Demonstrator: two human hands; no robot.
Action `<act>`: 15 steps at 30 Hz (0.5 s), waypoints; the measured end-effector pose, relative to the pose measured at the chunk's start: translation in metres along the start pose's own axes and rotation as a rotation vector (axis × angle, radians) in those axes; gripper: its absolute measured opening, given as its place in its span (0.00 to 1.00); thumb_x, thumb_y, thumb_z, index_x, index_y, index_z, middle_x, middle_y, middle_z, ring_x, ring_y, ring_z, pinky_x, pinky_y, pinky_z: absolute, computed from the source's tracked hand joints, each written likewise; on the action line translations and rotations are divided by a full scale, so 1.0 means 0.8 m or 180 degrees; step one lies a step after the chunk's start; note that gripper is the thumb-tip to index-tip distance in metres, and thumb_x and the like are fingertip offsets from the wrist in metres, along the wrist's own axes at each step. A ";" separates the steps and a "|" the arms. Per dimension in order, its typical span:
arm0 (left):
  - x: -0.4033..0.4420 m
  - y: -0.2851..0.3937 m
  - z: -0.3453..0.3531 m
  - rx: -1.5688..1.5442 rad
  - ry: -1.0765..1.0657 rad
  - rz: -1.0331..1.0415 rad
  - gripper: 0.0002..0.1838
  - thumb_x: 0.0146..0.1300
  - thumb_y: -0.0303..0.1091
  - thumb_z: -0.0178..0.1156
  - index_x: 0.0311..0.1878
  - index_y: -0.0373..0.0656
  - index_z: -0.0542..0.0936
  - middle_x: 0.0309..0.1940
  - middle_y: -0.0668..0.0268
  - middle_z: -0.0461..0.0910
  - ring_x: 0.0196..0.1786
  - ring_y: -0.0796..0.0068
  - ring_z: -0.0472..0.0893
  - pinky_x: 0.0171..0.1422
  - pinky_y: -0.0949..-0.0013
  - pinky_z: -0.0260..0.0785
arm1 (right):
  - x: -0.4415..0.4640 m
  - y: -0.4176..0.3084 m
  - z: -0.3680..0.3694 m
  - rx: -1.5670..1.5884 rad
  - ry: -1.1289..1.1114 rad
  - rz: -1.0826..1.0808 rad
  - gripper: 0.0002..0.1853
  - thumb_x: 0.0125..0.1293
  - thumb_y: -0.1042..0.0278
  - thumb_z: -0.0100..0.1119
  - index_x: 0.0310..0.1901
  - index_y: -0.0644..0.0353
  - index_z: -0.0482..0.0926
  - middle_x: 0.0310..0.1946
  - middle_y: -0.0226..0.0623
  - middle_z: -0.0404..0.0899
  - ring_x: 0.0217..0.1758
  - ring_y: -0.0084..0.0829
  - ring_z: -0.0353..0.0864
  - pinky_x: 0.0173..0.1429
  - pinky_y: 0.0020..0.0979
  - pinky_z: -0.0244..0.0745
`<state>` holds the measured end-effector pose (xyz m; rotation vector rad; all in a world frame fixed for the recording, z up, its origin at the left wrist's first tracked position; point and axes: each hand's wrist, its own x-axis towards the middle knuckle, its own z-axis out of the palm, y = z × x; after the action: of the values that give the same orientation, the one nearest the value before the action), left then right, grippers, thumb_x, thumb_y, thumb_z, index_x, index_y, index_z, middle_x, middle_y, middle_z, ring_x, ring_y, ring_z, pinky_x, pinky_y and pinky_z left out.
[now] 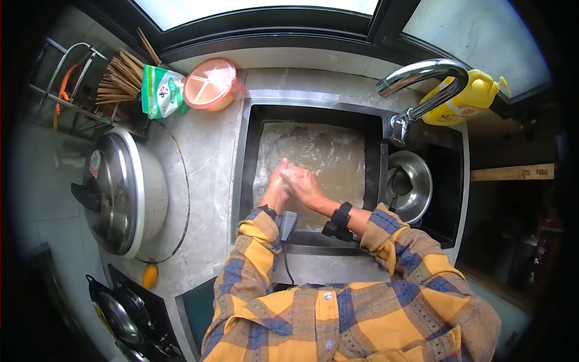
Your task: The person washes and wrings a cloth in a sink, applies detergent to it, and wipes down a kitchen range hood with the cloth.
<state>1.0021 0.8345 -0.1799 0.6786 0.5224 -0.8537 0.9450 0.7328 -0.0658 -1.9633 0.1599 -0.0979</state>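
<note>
A brushed-looking plaid shirt (325,320) in mustard, navy and grey-brown lies nearest the camera, its buttons pale and round, its sleeves bunched in soft folds above the wrists. A matte black strap (341,220) circles the right wrist; by the left one sits a blocky grey device (288,226) with a thin dark cord.

The left hand (275,188) and right hand (306,186) meet over the main basin of a black, square-cornered sink (247,160). They press together, fingers bent and overlapping, skin wet-looking; whether anything small is enclosed between them I cannot tell. Below them, cloudy beige water (335,160) fills the basin, streaked with whitish froth.

In the narrower side basin sits a round, shiny steel bowl (420,184) with a dark utensil inside. A curved chrome faucet (422,68) arches at the back, just beside a glossy yellow plastic pump bottle (470,102).

To the left, on the grey, marbled table (208,151), stand a translucent pink plastic container (199,96) with crossing ribs, a crinkled green-and-white packet (161,108), a sheaf of slim wooden chopsticks (122,75) and a bulky, rounded pot (151,187) under a reflective domed lid (117,193).
</note>
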 end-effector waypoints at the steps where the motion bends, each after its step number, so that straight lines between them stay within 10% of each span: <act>1: -0.015 0.000 0.022 0.0021 0.0070 0.0084 0.16 0.63 0.49 0.53 0.38 0.44 0.75 0.30 0.64 0.78 0.32 0.67 0.79 0.36 0.62 0.73 | 0.004 0.011 0.004 -0.0387 0.0076 -0.0185 0.13 0.64 0.58 0.52 0.35 0.60 0.78 0.27 0.45 0.78 0.33 0.45 0.78 0.37 0.43 0.71; 9: -0.045 -0.048 0.064 0.1059 0.0182 0.0037 0.10 0.65 0.38 0.49 0.44 0.45 0.73 0.36 0.66 0.76 0.36 0.70 0.77 0.35 0.64 0.72 | 0.036 0.107 -0.048 -0.1485 -0.0370 0.0182 0.18 0.64 0.56 0.48 0.29 0.64 0.77 0.27 0.55 0.76 0.31 0.53 0.76 0.36 0.46 0.71; 14: -0.062 -0.045 0.040 0.1588 0.0827 -0.0347 0.30 0.65 0.50 0.48 0.66 0.50 0.54 0.65 0.54 0.54 0.63 0.47 0.61 0.58 0.39 0.60 | 0.014 0.178 -0.083 -0.1661 0.1181 0.1374 0.30 0.57 0.45 0.57 0.53 0.61 0.71 0.45 0.61 0.72 0.47 0.57 0.73 0.50 0.47 0.69; 15: -0.069 -0.034 0.046 0.1622 0.1049 -0.0437 0.34 0.65 0.53 0.48 0.69 0.52 0.51 0.69 0.53 0.49 0.67 0.45 0.56 0.61 0.37 0.56 | 0.013 0.182 -0.066 -0.1750 0.0564 0.2031 0.34 0.52 0.47 0.62 0.57 0.58 0.66 0.53 0.59 0.69 0.60 0.58 0.62 0.63 0.46 0.59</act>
<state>0.9543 0.8225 -0.1273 1.2756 0.6581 -1.0220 0.9379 0.6275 -0.1799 -2.3428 1.0061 0.2131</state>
